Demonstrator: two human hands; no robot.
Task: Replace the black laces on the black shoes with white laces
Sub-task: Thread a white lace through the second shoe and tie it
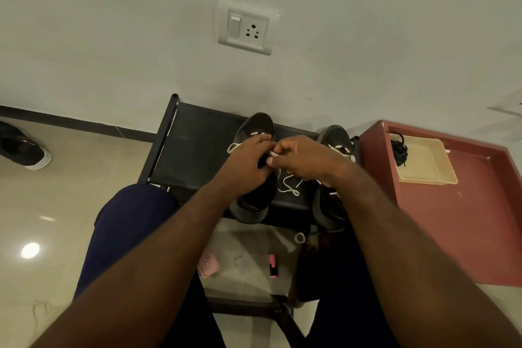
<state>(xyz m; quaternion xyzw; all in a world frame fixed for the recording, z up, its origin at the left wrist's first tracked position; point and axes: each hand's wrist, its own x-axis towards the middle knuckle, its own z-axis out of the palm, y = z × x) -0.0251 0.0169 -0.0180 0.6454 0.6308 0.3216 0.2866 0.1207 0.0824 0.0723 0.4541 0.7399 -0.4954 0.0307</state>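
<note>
Against a pale wall, a black tabletop (195,150) is carrying two black shoes (254,200). The left hand (248,164) is gripping one shoe while the right hand (305,158) fingers (285,147) are pinching the white lace (295,193); black laces (398,150) are lying in a beige tray (426,167).

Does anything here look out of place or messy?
Mildly: the tangled black laces spill over the left rim of the beige plastic tray, and a lone black white-soled sneaker sits on the floor at far left.
</note>
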